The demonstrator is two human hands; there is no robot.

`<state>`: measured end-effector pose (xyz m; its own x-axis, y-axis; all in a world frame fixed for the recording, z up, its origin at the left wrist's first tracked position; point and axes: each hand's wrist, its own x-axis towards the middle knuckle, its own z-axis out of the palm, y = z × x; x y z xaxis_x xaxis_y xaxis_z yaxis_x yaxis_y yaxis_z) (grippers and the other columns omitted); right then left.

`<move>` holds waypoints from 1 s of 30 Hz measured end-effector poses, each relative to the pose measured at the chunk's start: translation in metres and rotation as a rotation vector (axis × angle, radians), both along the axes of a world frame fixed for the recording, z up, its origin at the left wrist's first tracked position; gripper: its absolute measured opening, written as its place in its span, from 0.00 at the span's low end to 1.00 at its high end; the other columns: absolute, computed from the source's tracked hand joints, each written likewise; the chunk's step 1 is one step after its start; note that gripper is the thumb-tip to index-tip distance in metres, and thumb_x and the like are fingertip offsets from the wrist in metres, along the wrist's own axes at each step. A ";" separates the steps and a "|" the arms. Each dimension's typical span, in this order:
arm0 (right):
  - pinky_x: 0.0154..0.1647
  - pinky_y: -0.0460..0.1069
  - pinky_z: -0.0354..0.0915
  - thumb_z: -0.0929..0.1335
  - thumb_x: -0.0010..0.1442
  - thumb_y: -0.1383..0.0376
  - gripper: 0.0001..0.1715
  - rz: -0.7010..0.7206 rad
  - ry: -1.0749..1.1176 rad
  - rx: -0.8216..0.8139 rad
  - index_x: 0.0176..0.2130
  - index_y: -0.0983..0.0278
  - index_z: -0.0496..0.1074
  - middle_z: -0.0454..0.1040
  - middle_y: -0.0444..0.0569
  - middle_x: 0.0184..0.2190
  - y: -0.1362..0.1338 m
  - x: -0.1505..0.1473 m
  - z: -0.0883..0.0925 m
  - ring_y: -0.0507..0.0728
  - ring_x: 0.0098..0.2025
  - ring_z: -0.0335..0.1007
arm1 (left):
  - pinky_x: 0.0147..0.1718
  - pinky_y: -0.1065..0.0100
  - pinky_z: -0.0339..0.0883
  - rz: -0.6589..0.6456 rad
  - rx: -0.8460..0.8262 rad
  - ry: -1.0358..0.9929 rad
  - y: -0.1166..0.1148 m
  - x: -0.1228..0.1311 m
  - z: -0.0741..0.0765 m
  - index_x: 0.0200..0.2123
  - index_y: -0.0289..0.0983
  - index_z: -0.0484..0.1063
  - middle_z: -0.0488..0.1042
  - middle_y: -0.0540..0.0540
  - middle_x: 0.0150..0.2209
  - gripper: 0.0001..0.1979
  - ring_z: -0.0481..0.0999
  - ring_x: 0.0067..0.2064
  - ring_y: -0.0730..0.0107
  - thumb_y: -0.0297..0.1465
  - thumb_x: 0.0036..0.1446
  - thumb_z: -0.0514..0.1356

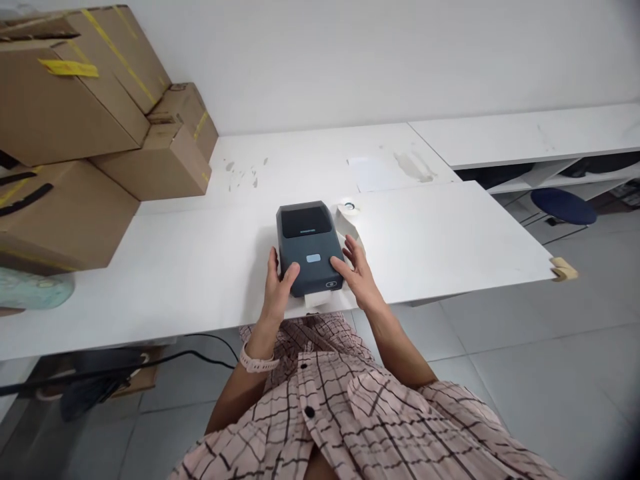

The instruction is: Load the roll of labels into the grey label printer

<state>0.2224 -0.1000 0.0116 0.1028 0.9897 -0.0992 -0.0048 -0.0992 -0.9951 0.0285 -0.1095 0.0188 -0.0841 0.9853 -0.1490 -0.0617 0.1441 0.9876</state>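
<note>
A dark blue-grey label printer [311,248] with a black window and a small light button lies on the white table near its front edge. My left hand [278,283] grips its left side, thumb on the top face and fingers along the flank. On the other side my right hand [361,275] holds the right front corner, its thumb on top and the fingers somewhat apart. A white paper strip [318,299] sticks out of the printer's front. Behind its right rear corner lies a roll of white labels [349,209], with a loose band of paper trailing down beside the printer.
Cardboard boxes [65,100] are stacked at the left, beside a pale green bottle-like object [35,288]. A white sheet [371,175] lies behind the printer. Tan tape [564,269] wraps the table's right corner. A blue stool [564,205] stands beyond. A black cable [200,355] hangs below.
</note>
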 end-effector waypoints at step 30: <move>0.70 0.65 0.63 0.71 0.58 0.40 0.50 0.079 0.060 0.041 0.70 0.59 0.60 0.67 0.56 0.70 0.006 0.000 -0.020 0.66 0.70 0.64 | 0.21 0.68 0.44 -0.370 -0.379 -0.299 -0.047 0.025 0.001 0.23 0.39 0.69 0.54 0.58 0.16 0.24 0.47 0.17 0.80 0.54 0.53 0.64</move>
